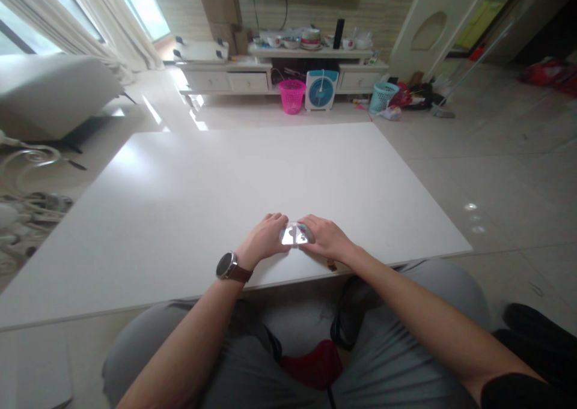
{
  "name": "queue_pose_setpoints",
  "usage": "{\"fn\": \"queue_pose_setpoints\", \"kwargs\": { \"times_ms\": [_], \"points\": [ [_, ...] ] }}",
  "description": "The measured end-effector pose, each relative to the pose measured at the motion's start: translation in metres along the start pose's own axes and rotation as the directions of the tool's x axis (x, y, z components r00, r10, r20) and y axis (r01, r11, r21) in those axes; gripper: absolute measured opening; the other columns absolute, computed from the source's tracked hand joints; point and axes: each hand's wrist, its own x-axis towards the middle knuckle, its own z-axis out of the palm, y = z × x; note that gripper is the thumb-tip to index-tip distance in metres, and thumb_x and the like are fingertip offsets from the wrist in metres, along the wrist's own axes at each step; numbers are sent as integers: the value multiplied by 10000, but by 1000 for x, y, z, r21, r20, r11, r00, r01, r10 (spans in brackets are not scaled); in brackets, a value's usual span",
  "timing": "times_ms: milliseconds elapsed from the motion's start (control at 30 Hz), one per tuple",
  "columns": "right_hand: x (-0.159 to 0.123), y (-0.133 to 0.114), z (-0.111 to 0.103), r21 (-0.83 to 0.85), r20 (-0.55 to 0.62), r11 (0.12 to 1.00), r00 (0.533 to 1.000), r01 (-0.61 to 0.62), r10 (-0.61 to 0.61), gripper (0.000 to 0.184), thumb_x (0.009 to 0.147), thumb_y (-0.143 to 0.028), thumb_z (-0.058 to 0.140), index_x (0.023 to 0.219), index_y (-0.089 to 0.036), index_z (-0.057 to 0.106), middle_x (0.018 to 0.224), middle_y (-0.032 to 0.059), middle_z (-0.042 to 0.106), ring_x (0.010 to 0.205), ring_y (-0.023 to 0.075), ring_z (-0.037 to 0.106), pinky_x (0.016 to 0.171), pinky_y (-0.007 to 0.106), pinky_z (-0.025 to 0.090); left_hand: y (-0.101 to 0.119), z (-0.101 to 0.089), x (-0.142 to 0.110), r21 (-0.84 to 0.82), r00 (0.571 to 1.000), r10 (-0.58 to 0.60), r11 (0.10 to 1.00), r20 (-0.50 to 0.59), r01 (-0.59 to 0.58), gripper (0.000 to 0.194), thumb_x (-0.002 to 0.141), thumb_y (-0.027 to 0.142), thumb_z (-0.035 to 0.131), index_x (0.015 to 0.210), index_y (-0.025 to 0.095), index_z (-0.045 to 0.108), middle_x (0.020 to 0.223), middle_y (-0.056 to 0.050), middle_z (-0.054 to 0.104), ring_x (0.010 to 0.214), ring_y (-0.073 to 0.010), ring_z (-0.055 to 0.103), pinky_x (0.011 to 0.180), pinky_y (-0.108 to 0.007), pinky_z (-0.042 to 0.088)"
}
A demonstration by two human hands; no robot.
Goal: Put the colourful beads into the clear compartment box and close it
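Note:
A small, shiny rectangular object [295,235] is between my hands, low over the near part of the white table [252,175]. Glare covers most of its face, and a little colour shows at its edges; its kind cannot be made out. My left hand [267,238] has its fingers wrapped round the left end, with a dark-faced watch [228,266] on the wrist. Gripping the right end is my right hand [325,236]. Just below the right wrist, at the table's near edge, shows a small orange and dark item [332,265].
Beyond the table stand a pink basket [292,96], a blue and white fan [321,90] and a light blue basket [383,98]. A white cabinet [247,82] carries several dishes. To the left are a pale sofa [49,96] and a scrolled metal fixture [31,157].

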Motion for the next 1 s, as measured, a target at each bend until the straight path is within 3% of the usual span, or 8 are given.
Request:
{"fn": "queue_pose_setpoints", "kwargs": {
  "times_ms": [567,1000],
  "points": [
    [0,2,-5,1,12,1000,1000,24,-24,511,857,-416,669,1297,-193,536,1222,101,650,1077,246,619,894,349,456,1,1,-1,36,1000,-5,999,5,5,330,725,307,715,979,207,529,1001,-69,578,970,-254,531,836,-365,459],
    [-1,-2,-5,-85,31,996,999,-20,22,537,844,-428,672,1309,-213,507,1166,77,609,927,220,627,771,314,461,1,2,0,34,1000,0,999,5,0,322,708,276,714,967,207,534,993,-67,585,968,-254,541,852,-363,455]
  ]
}}
